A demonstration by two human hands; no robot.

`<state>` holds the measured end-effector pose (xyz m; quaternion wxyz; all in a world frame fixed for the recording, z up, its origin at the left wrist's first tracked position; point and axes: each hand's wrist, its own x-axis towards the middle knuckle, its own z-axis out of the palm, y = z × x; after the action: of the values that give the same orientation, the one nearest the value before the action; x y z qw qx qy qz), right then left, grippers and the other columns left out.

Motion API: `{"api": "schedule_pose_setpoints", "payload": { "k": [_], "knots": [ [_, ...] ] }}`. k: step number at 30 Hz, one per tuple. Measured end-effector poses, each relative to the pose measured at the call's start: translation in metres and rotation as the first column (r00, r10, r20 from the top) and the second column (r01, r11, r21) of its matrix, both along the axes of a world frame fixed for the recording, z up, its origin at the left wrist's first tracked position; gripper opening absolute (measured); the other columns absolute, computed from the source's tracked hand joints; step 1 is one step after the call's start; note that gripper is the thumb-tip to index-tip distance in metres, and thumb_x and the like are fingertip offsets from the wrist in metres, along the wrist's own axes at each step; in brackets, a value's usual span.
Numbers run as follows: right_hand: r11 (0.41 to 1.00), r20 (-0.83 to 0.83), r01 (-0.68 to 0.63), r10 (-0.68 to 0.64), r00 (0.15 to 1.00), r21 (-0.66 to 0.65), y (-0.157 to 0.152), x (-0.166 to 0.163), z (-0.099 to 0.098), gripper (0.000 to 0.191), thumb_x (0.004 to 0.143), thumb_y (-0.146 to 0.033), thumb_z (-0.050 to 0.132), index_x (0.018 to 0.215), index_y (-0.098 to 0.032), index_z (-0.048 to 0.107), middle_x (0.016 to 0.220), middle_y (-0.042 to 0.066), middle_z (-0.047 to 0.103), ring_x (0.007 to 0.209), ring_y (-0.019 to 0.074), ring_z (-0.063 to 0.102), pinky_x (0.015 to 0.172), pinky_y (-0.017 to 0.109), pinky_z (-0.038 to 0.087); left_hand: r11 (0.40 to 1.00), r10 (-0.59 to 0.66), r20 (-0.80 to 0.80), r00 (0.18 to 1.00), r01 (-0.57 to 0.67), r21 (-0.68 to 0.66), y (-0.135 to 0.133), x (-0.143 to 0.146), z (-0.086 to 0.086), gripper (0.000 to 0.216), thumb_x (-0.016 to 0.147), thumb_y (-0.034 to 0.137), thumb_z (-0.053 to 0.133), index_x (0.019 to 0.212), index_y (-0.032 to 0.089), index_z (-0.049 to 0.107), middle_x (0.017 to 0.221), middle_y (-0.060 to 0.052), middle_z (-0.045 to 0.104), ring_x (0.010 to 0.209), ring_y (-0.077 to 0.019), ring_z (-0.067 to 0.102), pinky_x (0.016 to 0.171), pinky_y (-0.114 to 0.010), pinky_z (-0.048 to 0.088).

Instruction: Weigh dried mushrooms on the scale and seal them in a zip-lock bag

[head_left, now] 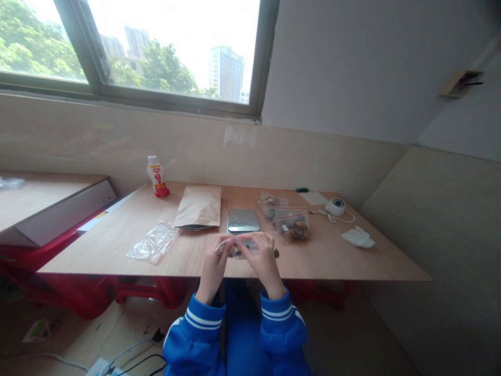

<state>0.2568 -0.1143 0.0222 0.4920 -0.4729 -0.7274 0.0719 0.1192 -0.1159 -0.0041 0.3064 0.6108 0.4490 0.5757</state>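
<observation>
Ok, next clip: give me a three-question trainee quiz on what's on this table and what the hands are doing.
1. True or false: both hands pinch the same small clear bag at the table's near edge.
2. What lies directly behind the hands? A) the flat grey scale B) the white and red bottle C) the crumpled white tissue
3. Fill in: left of the scale lies a brown paper ___.

Key
1. True: the left hand and right hand meet on it, fingers closed on its top.
2. A
3. pouch
</observation>
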Motion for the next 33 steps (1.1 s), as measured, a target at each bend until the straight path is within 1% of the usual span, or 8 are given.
{"api": "schedule_pose_setpoints", "payload": {
  "k": [5,14,17,20,22,24,28,33],
  "knots": [
    [1.000,-0.016,0.016,-0.016,1.000,0.000,0.007,0.001,-0.001,0.011,0.085,-0.021,0.064,0.075,-0.024,0.066,0.076,0.000,0.071,0.079,0.0195,0.063,0.084,0.036,0.037,0.998,0.057,-0.046,0.997,-0.056,0.026,0.000,0.000,0.005,0.027,0.089,0.038,0.050,0.104,0.021,0.063,0.094,-0.004,0.067,0.081,-0.0159,0.064,0.066,-0.025,0.053],
    [0.997,-0.032,0.078,-0.078,0.996,-0.007,0.021,0.002,0.002,0.023,0.082,-0.007,0.058,0.066,-0.023,0.065,0.068,-0.001,0.069,0.072,0.0196,0.060,0.079,0.036,0.038,0.996,0.078,-0.066,0.995,-0.075,0.050,0.004,-0.001,0.014,0.024,0.088,0.041,0.052,0.095,0.021,0.063,0.086,-0.003,0.071,0.078,-0.0163,0.068,0.063,-0.023,0.053],
    [0.999,-0.009,0.009,-0.009,1.000,-0.042,0.022,0.003,0.005,0.016,0.084,-0.015,0.060,0.072,-0.024,0.066,0.074,0.000,0.070,0.076,0.0204,0.060,0.078,0.036,0.040,0.989,0.140,-0.059,0.988,-0.137,0.050,0.006,-0.003,0.013,0.025,0.087,0.042,0.052,0.094,0.021,0.065,0.083,-0.002,0.072,0.074,-0.0158,0.068,0.060,-0.022,0.052],
    [0.991,0.001,-0.098,0.099,0.995,-0.086,0.021,0.003,0.008,0.007,0.088,-0.024,0.058,0.089,-0.024,0.066,0.088,0.002,0.071,0.085,0.0209,0.061,0.082,0.036,0.043,0.980,0.192,-0.074,0.979,-0.186,0.076,0.009,-0.007,0.013,0.024,0.086,0.042,0.054,0.091,0.022,0.067,0.081,-0.001,0.072,0.072,-0.0153,0.068,0.063,-0.023,0.052],
    [0.987,-0.008,-0.123,0.123,0.992,-0.105,0.021,0.002,0.011,0.016,0.088,-0.027,0.058,0.103,-0.024,0.063,0.095,0.003,0.070,0.088,0.0204,0.062,0.085,0.036,0.044,0.980,0.186,-0.092,0.978,-0.179,0.083,0.012,-0.009,0.014,0.024,0.086,0.042,0.054,0.090,0.022,0.068,0.081,-0.001,0.073,0.072,-0.0152,0.068,0.065,-0.024,0.052],
    [0.987,-0.011,-0.122,0.122,0.992,-0.103,0.023,0.002,0.013,0.018,0.088,-0.029,0.059,0.106,-0.025,0.062,0.097,0.003,0.070,0.089,0.0201,0.062,0.087,0.036,0.044,0.983,0.165,-0.114,0.980,-0.154,0.098,0.015,-0.011,0.015,0.024,0.087,0.042,0.054,0.090,0.023,0.068,0.083,-0.001,0.073,0.074,-0.0155,0.067,0.069,-0.025,0.052],
    [0.990,0.038,-0.133,0.135,0.990,-0.044,0.030,0.002,0.014,0.008,0.088,-0.028,0.059,0.089,-0.024,0.065,0.092,0.003,0.070,0.091,0.0212,0.061,0.085,0.035,0.044,0.981,0.120,-0.151,0.981,-0.094,0.168,0.017,-0.014,0.016,0.022,0.088,0.038,0.052,0.093,0.023,0.068,0.092,-0.002,0.072,0.084,-0.0171,0.067,0.078,-0.028,0.051],
    [0.991,0.067,-0.130,0.132,0.989,-0.024,0.034,0.000,0.013,0.013,0.085,-0.017,0.060,0.075,-0.023,0.065,0.077,0.001,0.069,0.081,0.0199,0.060,0.082,0.035,0.042,0.979,0.118,-0.176,0.977,-0.085,0.185,0.016,-0.015,0.017,0.022,0.089,0.034,0.050,0.095,0.023,0.068,0.094,-0.004,0.072,0.089,-0.0188,0.066,0.082,-0.031,0.050]
  ]
}}
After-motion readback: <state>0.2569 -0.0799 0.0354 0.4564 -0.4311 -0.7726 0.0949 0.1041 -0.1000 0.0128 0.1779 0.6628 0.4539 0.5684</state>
